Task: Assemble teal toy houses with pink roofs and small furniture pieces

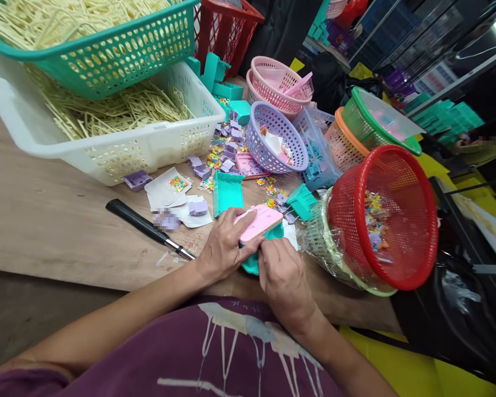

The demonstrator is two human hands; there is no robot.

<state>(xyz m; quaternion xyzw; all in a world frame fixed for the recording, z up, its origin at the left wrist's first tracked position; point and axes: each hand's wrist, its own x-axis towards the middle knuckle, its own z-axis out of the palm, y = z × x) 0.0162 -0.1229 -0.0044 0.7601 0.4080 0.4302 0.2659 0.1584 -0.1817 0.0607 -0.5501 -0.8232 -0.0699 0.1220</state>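
Observation:
My left hand point(225, 245) grips a pink plastic piece point(261, 223), its thumb and fingers on the near and left edges. Under that piece shows a teal plastic part point(251, 264), partly covered by my hands. My right hand point(281, 273) is curled closed against the near right side of the pink piece; whatever its fingertips pinch is hidden. A teal tray-like piece point(228, 193) lies just beyond my left hand. To the left, a black-handled tool point(138, 220) rests on the table, its metal end pointing towards my left wrist.
A white basket point(149, 140) of pale sticks stands at left under a teal basket point(128, 55). Small purple parts point(231, 149) and colourful bits lie mid-table. A purple basket point(276, 135) stands behind, a red basket point(397, 220) at right. White papers point(167, 187) lie left.

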